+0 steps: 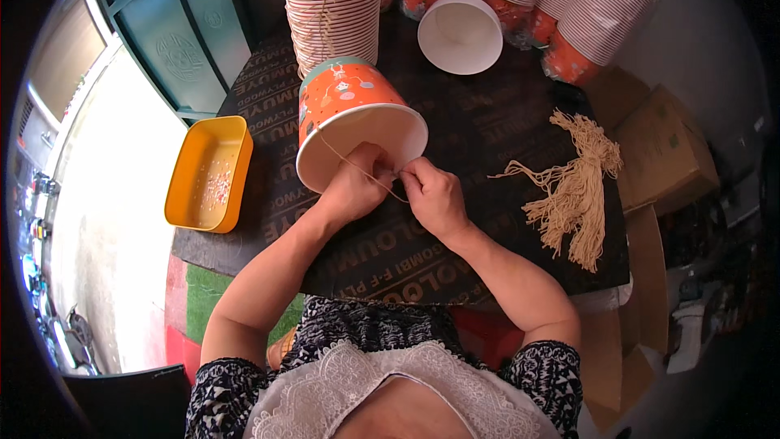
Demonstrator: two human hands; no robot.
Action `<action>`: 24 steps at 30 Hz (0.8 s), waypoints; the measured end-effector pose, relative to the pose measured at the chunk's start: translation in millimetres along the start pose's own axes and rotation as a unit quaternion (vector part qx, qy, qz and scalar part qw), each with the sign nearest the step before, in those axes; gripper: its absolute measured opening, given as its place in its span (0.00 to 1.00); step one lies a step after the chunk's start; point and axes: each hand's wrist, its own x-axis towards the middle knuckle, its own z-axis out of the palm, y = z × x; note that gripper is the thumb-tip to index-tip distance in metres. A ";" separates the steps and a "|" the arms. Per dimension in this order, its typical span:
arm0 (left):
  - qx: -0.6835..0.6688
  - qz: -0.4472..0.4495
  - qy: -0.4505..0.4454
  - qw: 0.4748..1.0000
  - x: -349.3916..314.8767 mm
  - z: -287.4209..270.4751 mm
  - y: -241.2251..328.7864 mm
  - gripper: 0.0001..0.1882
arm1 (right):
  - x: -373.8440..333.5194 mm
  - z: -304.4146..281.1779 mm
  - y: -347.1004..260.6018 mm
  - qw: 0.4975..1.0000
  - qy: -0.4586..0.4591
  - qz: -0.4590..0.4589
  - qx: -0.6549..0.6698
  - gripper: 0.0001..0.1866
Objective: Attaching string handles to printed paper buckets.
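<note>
An orange paper bucket [345, 89] with a printed pattern and a white inside lies tipped toward me, its mouth facing my body. My left hand [357, 183] reaches into the mouth, its fingers curled at the near rim. My right hand [435, 195] pinches at the same spot on the rim, fingertips close to those of the left. A thin beige string [340, 153] runs from the rim's left side across my left hand, with a loop hanging between both hands. What exactly sits between the fingertips is partly hidden.
A yellow plastic tub [238, 187] with small bits inside stands at the left. A bundle of beige strings [581, 195] lies at the right. Behind rises a tall stack of nested buckets [333, 16], beside a single upright bucket [461, 32] and more wrapped stacks [601, 8]. Cardboard boxes [670, 150] flank the dark table [366, 264].
</note>
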 end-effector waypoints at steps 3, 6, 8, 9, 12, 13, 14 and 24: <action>0.046 -0.022 -0.030 0.998 -2.2 -2.8 8.5 0.09 | -1.5 1.8 1.6 0.999 -0.021 0.033 0.005 0.03; 0.051 -0.017 -0.031 0.998 -0.9 -2.5 9.1 0.08 | -0.3 2.5 1.8 1.000 0.000 -0.005 -0.003 0.04; 0.061 -0.004 -0.029 0.998 0.1 -1.9 8.4 0.06 | -0.3 2.1 0.6 1.000 0.004 -0.005 -0.002 0.04; 0.057 -0.007 -0.027 0.998 0.5 -1.7 8.7 0.05 | -0.4 2.4 0.6 1.000 0.003 -0.005 -0.002 0.04; 0.053 -0.004 -0.024 0.998 0.5 -1.0 7.4 0.05 | -0.9 3.0 0.9 1.000 0.004 -0.006 -0.006 0.04; 0.055 0.001 -0.023 0.998 0.1 -0.9 6.5 0.05 | -0.8 3.4 0.1 1.000 0.004 -0.003 -0.007 0.05; 0.054 0.001 -0.022 0.998 -0.3 -0.5 5.3 0.05 | -0.8 3.5 -0.6 1.000 0.004 0.000 -0.009 0.05; 0.054 0.003 -0.037 0.998 0.2 -1.2 1.3 0.04 | -1.2 2.8 -1.8 0.999 -0.015 -0.002 -0.047 0.06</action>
